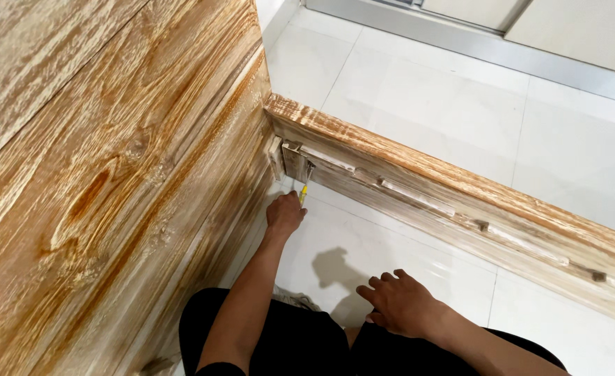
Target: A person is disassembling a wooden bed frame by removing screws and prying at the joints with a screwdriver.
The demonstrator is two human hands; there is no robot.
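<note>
Head view, left hand: the left hand (284,214) is reaching forward into the inside corner of the wooden frame, its fingers curling tight around a screwdriver with a yellow handle (303,194).
Head view, screwdriver: it is standing nearly upright, its tip pointing up at a metal corner bracket (296,159); whether the tip is touching the bracket cannot be told.
Head view, bracket: it is sitting where the tall wooden panel (105,174) is meeting the low wooden rail (453,188), on the rail's inner face just under its top edge.
Head view, right hand: the right hand (401,303) is lying palm down just above the person's knee, fingers loosely spread and holding nothing, well apart from the screwdriver.
Head view, rail: it is running from the corner toward the right edge, with pale wooden strips (416,196) fixed along its inner face.
Head view, floor: the white tiled floor (419,90) is lying on both sides of the rail, and the right hand is casting a shadow (336,268) on the tile inside the frame.
Head view, legs: the person's legs in black cloth (286,341) are showing at the bottom edge.
</note>
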